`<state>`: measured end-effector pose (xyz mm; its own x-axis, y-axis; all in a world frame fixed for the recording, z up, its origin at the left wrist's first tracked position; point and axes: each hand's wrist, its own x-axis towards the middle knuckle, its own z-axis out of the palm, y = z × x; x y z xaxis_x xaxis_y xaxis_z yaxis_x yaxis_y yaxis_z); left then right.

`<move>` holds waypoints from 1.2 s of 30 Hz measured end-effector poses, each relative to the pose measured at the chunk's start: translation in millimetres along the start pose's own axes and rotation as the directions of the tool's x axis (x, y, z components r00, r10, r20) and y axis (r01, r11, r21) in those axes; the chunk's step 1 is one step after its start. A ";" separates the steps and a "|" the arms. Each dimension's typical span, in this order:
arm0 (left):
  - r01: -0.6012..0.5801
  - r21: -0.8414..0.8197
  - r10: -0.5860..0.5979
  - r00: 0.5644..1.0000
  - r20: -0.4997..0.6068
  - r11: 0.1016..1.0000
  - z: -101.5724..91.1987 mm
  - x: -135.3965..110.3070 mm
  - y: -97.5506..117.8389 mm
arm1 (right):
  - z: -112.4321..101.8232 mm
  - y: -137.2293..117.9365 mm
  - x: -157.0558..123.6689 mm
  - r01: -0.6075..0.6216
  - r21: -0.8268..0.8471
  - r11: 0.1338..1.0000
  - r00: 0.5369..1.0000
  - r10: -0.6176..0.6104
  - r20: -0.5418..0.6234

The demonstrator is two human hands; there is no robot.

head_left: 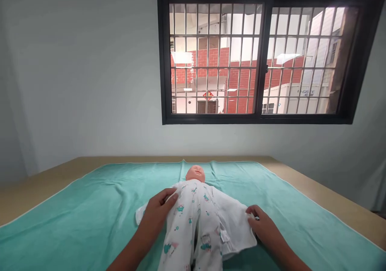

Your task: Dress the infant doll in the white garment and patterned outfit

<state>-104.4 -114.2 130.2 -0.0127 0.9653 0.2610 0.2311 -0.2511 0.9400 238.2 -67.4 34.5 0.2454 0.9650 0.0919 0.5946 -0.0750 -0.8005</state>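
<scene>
A baby doll (195, 173) lies face up, its head at the far end and its body covered by white baby clothes (181, 226) printed with small green and pink figures. To the right spreads a plain white cloth flap (237, 222) of the clothes, with a small label near its inner edge. My left hand (159, 206) is closed on the cloth at the left side of the doll's chest; its fingertips are partly hidden. At the flap's outer edge, my right hand (265, 224) pinches the fabric between thumb and fingers.
A wrinkled green blanket (90, 206) lies under the doll on a wooden-topped table (337, 198). Behind the table rises a pale wall (90, 82) with a black-framed, barred window (257, 119).
</scene>
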 end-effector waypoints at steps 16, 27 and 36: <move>-0.436 0.656 0.325 0.899 0.293 0.615 77.8 -18.5 -35.9 | -8.0 -67.5 -29.7 -0.376 0.895 0.242 0.909 -0.089 0.406; -0.725 0.394 0.573 0.688 0.446 0.565 69.2 -13.5 -49.6 | 55.5 -162.0 -54.8 -0.235 0.772 0.591 0.822 -0.303 0.482; -0.276 0.115 0.287 0.953 -0.097 0.954 39.8 -9.5 -45.5 | 49.4 -150.7 -7.9 0.105 0.656 0.748 0.930 -0.307 0.202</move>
<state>-76.1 -109.1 76.2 -0.0403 0.8405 0.5402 0.3355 -0.4979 0.7997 108.9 -51.3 125.1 -0.1086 0.9712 0.2119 -0.0317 0.2096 -0.9773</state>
